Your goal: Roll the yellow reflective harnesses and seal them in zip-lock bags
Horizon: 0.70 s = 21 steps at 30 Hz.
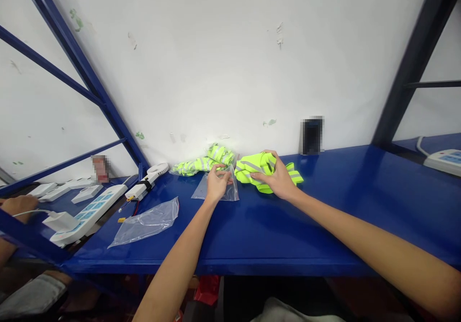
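Observation:
My right hand (277, 178) is wrapped round a bundled neon-yellow reflective vest (257, 166) with grey stripes, and a loose end of it sticks out to the right. Beside it, my left hand (218, 182) pinches a clear plastic bag (201, 191) near its upper part. The bag lies partly on the blue shelf, its edge touching or close to the vest. Behind my left hand, more neon-yellow striped fabric in clear wrapping (196, 165) rests against the wall.
Another clear bag (147, 223) lies on the blue shelf (252, 240) to the left. Behind it are a white fan (157, 169) and a wired battery pack (135, 191). A power strip (90, 214) runs past the left frame post. A co-worker's hand (18, 205) shows at far left.

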Each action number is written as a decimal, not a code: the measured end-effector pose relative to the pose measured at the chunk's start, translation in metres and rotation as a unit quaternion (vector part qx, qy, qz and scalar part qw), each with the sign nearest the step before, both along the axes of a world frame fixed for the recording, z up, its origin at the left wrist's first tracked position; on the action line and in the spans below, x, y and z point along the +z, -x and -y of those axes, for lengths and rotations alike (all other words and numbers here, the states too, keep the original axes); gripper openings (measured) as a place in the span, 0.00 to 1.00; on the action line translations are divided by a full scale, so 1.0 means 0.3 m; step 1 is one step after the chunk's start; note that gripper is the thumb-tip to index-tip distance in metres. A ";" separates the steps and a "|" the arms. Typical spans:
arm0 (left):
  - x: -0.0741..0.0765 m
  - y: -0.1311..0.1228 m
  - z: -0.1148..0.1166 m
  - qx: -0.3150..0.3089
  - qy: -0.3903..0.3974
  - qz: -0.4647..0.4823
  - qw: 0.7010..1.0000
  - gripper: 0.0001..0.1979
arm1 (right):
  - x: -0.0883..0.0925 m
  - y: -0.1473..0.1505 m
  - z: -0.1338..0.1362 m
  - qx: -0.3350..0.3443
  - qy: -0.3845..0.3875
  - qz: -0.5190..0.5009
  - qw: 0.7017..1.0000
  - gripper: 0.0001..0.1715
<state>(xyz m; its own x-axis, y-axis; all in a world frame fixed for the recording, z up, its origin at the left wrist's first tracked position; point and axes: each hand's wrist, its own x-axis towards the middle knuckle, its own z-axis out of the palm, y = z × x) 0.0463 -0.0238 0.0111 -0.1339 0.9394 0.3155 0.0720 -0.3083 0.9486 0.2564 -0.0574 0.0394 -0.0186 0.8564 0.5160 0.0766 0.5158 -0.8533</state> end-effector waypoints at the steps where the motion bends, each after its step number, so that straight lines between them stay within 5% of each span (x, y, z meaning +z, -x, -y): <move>1: 0.001 -0.005 0.004 -0.011 0.003 -0.004 1.000 0.20 | -0.002 0.007 0.000 0.043 0.028 -0.048 0.998 0.35; 5: 0.003 -0.027 0.018 -0.060 0.009 0.002 0.998 0.20 | -0.011 0.036 0.007 0.217 0.169 -0.225 0.935 0.28; 9: -0.004 -0.044 0.020 -0.114 -0.008 0.033 0.993 0.20 | -0.012 0.047 0.014 0.263 0.192 -0.262 0.909 0.27; 14: 0.006 -0.051 0.029 -0.139 0.020 0.064 0.988 0.23 | -0.021 0.045 0.008 0.222 0.177 -0.232 0.930 0.32; 18: 0.027 -0.050 0.041 -0.128 0.055 0.075 0.987 0.25 | -0.043 0.041 -0.015 0.127 0.114 -0.185 0.968 0.42; 21: 0.029 -0.048 0.040 -0.116 0.053 0.066 0.990 0.24 | -0.045 0.027 -0.024 0.047 0.062 -0.095 0.992 0.40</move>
